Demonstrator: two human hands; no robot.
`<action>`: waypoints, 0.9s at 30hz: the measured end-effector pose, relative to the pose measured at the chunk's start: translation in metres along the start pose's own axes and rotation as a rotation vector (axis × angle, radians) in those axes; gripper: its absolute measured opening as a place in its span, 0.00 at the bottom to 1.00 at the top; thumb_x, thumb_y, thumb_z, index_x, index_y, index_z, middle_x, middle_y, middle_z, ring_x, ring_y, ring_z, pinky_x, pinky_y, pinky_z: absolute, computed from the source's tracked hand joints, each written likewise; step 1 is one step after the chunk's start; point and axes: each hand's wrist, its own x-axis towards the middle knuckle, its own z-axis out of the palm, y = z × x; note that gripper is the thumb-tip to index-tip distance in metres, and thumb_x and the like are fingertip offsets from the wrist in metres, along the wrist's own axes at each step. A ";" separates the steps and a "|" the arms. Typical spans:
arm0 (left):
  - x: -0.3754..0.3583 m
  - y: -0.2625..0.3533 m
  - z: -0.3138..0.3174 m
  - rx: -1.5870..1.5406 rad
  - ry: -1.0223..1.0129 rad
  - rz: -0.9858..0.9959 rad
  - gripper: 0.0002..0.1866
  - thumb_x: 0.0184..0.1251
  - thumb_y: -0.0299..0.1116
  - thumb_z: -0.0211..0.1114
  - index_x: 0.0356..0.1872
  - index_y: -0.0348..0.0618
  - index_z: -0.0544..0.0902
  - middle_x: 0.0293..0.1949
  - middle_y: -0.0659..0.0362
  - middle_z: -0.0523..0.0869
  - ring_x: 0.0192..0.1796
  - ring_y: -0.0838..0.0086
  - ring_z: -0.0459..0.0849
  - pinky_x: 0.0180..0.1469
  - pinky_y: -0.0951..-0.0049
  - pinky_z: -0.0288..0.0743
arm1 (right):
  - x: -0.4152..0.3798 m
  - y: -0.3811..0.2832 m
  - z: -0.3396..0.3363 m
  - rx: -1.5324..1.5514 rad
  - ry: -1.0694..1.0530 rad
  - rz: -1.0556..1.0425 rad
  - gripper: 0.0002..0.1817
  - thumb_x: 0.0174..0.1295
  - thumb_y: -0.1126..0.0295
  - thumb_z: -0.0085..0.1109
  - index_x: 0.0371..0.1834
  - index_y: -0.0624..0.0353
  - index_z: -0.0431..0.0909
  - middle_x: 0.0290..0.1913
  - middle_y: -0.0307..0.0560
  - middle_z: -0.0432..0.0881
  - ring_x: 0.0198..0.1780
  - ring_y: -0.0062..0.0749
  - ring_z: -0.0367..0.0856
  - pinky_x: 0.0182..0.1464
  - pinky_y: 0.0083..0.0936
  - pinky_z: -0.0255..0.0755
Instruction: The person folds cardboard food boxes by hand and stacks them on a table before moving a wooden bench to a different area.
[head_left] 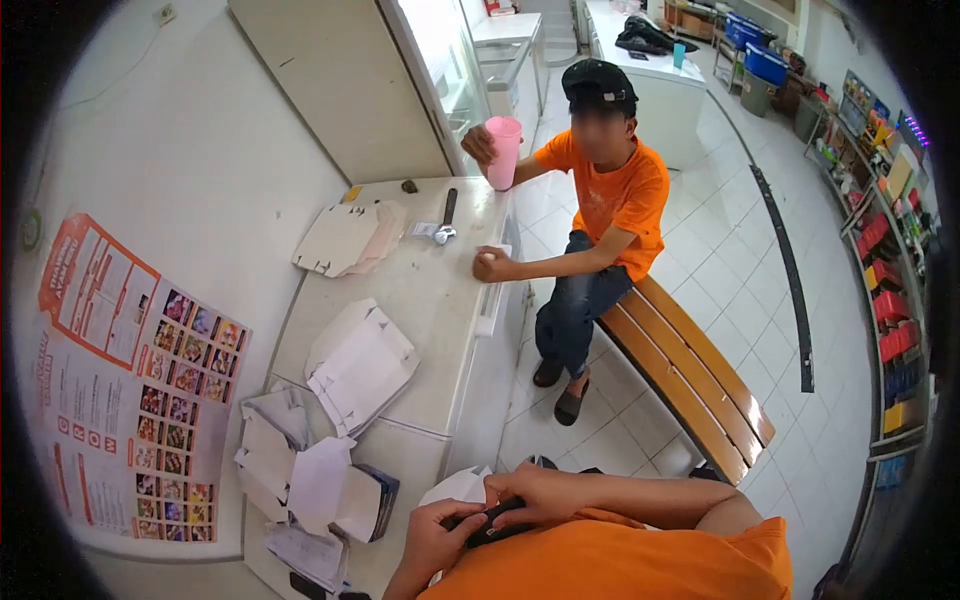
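At the bottom of the head view, my left hand [435, 540] and my right hand [520, 495] come together in front of my orange shirt. Both are closed around a small black object [490, 528], its kind mostly hidden by my fingers. Just behind my hands a white paper piece [460, 487] shows in part. To their left, folded white paper boxes [318, 485] lie in a loose pile on the white counter, beside a dark-sided stack [382, 505]. A larger flat carton [362, 368] rests farther up.
Across the counter [400, 285], a person in orange [620, 195] sits on a wooden bench [690, 370], holding a pink cup [504, 152]. An adjustable wrench [446, 220] lies near more flat cartons [345, 238]. A poster [140, 390] covers the left wall; stocked shelves [890, 270] line the right.
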 end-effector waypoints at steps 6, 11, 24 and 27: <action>-0.010 0.018 0.003 0.337 0.403 0.551 0.05 0.55 0.29 0.80 0.32 0.45 0.91 0.25 0.62 0.86 0.27 0.69 0.80 0.39 0.66 0.68 | 0.033 0.051 -0.011 -0.172 1.201 -0.060 0.32 0.64 0.49 0.73 0.64 0.58 0.78 0.64 0.59 0.79 0.71 0.44 0.74 0.66 0.41 0.73; -0.037 0.007 0.011 0.732 0.392 0.809 0.09 0.53 0.37 0.82 0.33 0.52 0.90 0.24 0.68 0.82 0.33 0.72 0.81 0.47 0.61 0.59 | 0.032 0.044 -0.062 0.678 0.849 0.013 0.24 0.76 0.54 0.60 0.61 0.64 0.81 0.51 0.48 0.87 0.54 0.34 0.85 0.58 0.28 0.77; -0.176 -0.088 0.015 -1.535 0.562 0.218 0.19 0.77 0.44 0.64 0.59 0.44 0.79 0.55 0.53 0.87 0.54 0.62 0.89 0.53 0.59 0.86 | 0.034 -0.052 0.171 -0.207 0.072 -0.685 0.25 0.79 0.61 0.50 0.74 0.61 0.71 0.70 0.64 0.76 0.70 0.62 0.76 0.73 0.48 0.68; -0.200 -0.104 0.024 -1.401 0.702 0.167 0.12 0.79 0.35 0.62 0.57 0.43 0.80 0.52 0.55 0.88 0.50 0.66 0.90 0.50 0.63 0.89 | 0.041 -0.063 0.212 -0.228 0.094 -0.490 0.28 0.74 0.62 0.60 0.75 0.56 0.72 0.71 0.65 0.73 0.70 0.64 0.73 0.73 0.50 0.67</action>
